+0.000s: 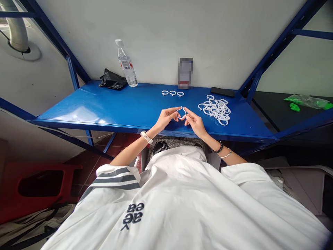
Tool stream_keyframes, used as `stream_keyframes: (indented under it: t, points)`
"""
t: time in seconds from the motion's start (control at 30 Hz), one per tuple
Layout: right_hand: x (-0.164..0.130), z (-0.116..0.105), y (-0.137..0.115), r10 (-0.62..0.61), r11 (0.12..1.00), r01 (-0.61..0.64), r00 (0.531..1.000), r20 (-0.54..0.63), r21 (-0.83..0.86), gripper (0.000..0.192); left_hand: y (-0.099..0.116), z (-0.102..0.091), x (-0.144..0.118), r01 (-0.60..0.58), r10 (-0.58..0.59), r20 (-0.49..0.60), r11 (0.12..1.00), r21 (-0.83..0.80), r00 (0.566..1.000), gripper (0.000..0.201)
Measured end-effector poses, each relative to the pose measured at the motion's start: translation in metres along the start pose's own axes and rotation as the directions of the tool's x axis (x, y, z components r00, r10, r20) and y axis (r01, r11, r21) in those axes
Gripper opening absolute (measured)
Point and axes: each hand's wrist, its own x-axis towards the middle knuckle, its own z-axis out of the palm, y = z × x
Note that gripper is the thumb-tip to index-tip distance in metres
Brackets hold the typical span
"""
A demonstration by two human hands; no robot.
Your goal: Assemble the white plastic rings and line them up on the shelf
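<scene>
Both hands meet just above the near edge of the blue table (109, 107), and between them sits one white plastic ring (181, 113). The left hand (166, 118) pinches the ring's nine o'clock side with thumb and forefinger closed on it; the right hand (194, 122) does the same at the three o'clock side, fingertips clamped on the thin band, the other fingers loosely curled. The ring appears to have a small gap or clasp at its twelve o'clock point, though it is too small to be sure. It looks very light and thin — probably springy plastic that flexes under a gentle squeeze and might snap or pop out of the fingers if bent hard, so a hold on the two sides, away from the gap, seems the safest grip. Its smooth surface could be a little slippery. From the hands, a loose pile of rings (216, 110) lies near at about two o'clock, tangled together on the table. Three rings in a row (172, 93) lie flat at about eleven o'clock, apart from the pile. Farther back stand a clear water bottle (126, 64) at ten o'clock with a crumpled black bag (111, 80) just beside it, and a dark phone (222, 91) lies flat at one o'clock, near the wall.
</scene>
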Motion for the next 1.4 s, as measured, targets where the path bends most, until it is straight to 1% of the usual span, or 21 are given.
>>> stream_keyframes:
  t: [0.27,0.8,1.4]
  points:
    - [-0.0003,0.0008,0.0006,0.015,0.999,-0.014,1.000,-0.009,0.036,0.057,0.0004,0.0009,-0.0004,-0.019,0.020,-0.017,1.000,0.014,1.000,0.053]
    - [-0.0014,0.0001,-0.0005,0.010,1.000,-0.010,1.000,-0.004,0.002,0.057,-0.0009,0.0002,0.0003,-0.013,0.013,-0.022,1.000,0.002,1.000,0.046]
    - [-0.0014,0.0006,0.0002,-0.038,0.999,0.039,0.999,0.035,-0.024,0.057,-0.0029,-0.0007,0.0016,-0.018,0.019,-0.032,0.999,0.031,0.999,0.048]
